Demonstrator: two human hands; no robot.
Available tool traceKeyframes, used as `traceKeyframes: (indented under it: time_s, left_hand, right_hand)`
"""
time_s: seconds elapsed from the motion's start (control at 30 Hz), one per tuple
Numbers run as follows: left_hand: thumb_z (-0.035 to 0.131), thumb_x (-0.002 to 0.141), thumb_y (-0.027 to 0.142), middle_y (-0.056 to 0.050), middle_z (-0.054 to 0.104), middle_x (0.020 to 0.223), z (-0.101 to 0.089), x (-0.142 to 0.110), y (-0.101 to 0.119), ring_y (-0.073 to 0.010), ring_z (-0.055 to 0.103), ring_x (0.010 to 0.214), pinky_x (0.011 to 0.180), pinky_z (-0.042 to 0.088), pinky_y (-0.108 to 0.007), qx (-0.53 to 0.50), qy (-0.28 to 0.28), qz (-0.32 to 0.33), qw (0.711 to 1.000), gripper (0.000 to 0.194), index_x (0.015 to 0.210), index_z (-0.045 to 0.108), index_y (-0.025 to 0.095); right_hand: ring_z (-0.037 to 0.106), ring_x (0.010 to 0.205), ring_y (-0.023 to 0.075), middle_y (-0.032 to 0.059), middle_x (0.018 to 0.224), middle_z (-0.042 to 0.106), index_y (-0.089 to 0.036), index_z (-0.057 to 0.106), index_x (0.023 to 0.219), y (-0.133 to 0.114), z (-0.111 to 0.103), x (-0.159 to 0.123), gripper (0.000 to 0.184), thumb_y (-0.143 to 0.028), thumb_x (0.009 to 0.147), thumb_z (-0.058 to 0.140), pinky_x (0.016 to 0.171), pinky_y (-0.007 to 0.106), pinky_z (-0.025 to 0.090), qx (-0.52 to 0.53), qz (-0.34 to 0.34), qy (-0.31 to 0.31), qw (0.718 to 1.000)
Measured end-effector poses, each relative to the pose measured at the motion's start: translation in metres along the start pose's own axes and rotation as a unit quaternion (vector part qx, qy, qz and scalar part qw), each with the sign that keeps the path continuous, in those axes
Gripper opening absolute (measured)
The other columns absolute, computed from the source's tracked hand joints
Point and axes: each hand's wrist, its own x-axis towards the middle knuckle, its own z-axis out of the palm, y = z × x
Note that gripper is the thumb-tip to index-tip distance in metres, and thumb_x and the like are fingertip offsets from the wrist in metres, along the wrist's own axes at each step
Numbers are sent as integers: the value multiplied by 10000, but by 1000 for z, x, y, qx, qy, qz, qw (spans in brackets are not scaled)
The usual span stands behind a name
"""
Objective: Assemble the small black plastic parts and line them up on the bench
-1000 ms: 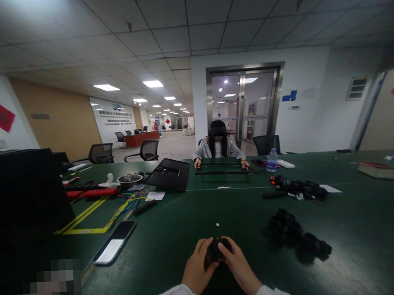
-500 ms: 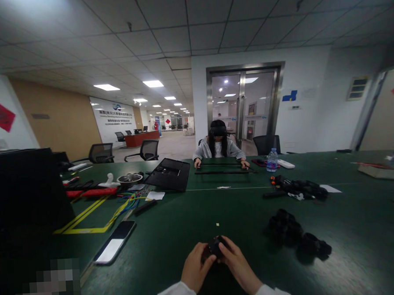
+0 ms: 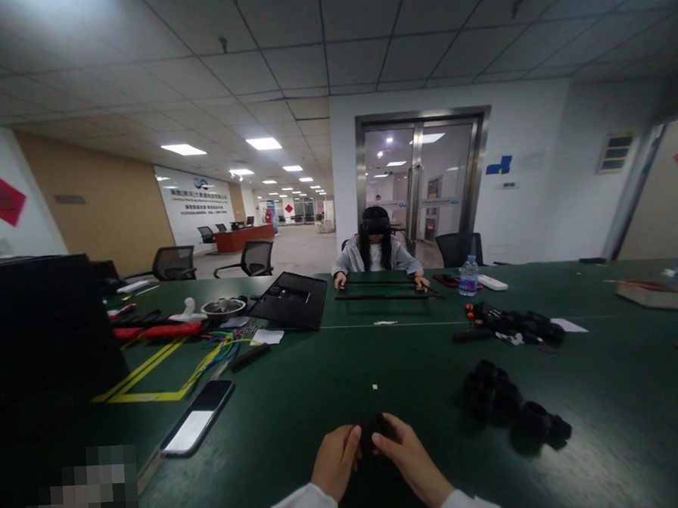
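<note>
A small black part [image 3: 372, 428], its exact kind too dark to make out, is held just above the green table's near edge. My left hand [image 3: 336, 453] closes on its left side with thumb and fingers. On the other side my right hand [image 3: 403, 446] grips it, thumb on the near face and fingers behind. Both hands hide much of the part. To the right lies a group of black round parts [image 3: 490, 388], with another black part [image 3: 536, 424] close by. A small pale scrap [image 3: 374, 387] rests beyond my hands.
A phone [image 3: 198, 418] lies at left, near coloured wires [image 3: 211, 361] and a dark monitor [image 3: 41, 330]. Across the table [image 3: 322, 361] a person [image 3: 379, 244] holds a black frame [image 3: 387, 297]. A bottle [image 3: 468, 276] and a black device [image 3: 513, 322] are at right.
The black part has been turned between my hands, and both thumbs have shifted on it. The hands stay in about the same place. The person opposite barely moves.
</note>
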Motion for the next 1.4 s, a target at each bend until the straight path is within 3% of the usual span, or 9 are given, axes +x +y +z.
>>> traceKeyframes:
  time_s: [0.33,0.5,0.73,0.9,1.07,1.2,1.4]
  left_hand:
    - [198,833,490,2,513,473,0,0,-2,-115,485,429,435,353,-195,14,19,-33,999,557,552,536,147]
    - [343,816,425,-31,566,785,-5,-1,0,-120,539,536,491,440,-217,-68,76,9,995,343,979,499,166]
    - [515,747,282,-95,522,1016,-5,-3,4,-204,540,858,726,474,-325,-62,79,133,986,278,1007,533,185]
    - [528,716,192,-96,483,1101,0,-4,1,-172,553,790,672,488,-300,-91,63,125,986,382,1093,470,189]
    - [528,729,267,-85,534,1031,-4,-3,0,-185,548,796,721,464,-322,-74,66,103,990,359,1079,493,194]
    - [493,757,347,-60,569,914,-5,-2,-3,-171,554,754,668,462,-274,-79,63,65,993,368,1086,480,182]
    - [381,815,399,12,560,656,-3,0,0,-103,520,495,495,423,-202,-102,25,30,994,323,1010,503,172]
  right_hand:
    - [548,833,209,21,830,596,-179,547,868,16,-7,7,346,-340,585,666,759,341,411,-72,-54,-35,995]
    - [559,720,182,17,777,597,-172,550,867,11,-2,4,338,-352,600,653,679,314,431,-90,-50,-37,994]
    - [555,674,158,34,794,591,-152,553,851,21,-4,11,305,-353,635,630,600,283,444,-24,-48,-2,999]
    - [560,666,157,45,776,593,-136,563,854,23,-5,13,311,-369,655,612,574,274,439,12,-51,4,999]
    - [557,641,144,39,762,591,-140,568,887,23,-5,12,335,-394,670,589,592,284,438,45,-25,4,999]
    - [557,676,154,28,763,591,-154,567,907,20,-5,11,344,-382,653,608,608,284,434,23,-32,-10,999]
    - [548,710,163,34,813,597,-163,563,933,7,-2,2,353,-352,641,623,646,297,436,-28,-39,-36,998]
